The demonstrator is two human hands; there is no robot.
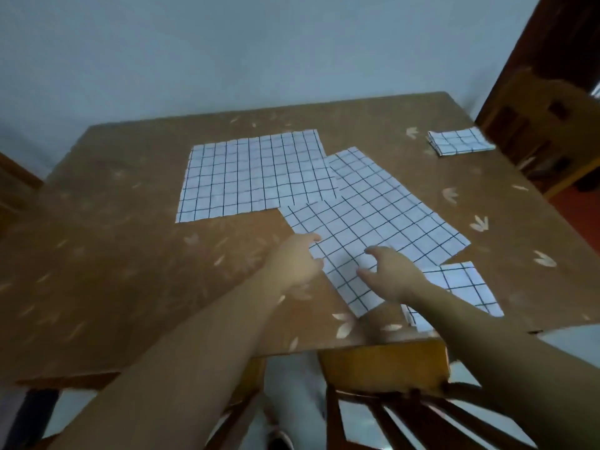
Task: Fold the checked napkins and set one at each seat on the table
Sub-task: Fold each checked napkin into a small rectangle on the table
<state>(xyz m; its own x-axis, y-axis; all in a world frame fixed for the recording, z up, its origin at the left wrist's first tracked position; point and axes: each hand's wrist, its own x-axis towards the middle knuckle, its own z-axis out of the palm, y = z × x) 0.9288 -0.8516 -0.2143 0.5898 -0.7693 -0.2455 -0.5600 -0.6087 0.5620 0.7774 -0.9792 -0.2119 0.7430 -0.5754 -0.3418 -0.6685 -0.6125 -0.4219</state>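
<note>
Two white checked napkins lie flat and unfolded on the brown table (pixel 130 254): one square (pixel 256 177) toward the back, one turned at an angle (pixel 373 219) overlapping its right corner. My left hand (pixel 297 259) rests at the angled napkin's near left edge, fingers curled on the cloth. My right hand (pixel 389 274) hovers over its near corner with fingers spread. A folded napkin (pixel 461 141) sits at the far right edge. Another folded napkin (pixel 467 284) lies near the front edge, partly under my right forearm.
A wooden chair (pixel 389 401) stands tucked at the front edge below my arms. Another chair (pixel 532 125) stands at the far right side, and a chair back shows at the left edge (pixel 16 186). A pale wall lies behind the table.
</note>
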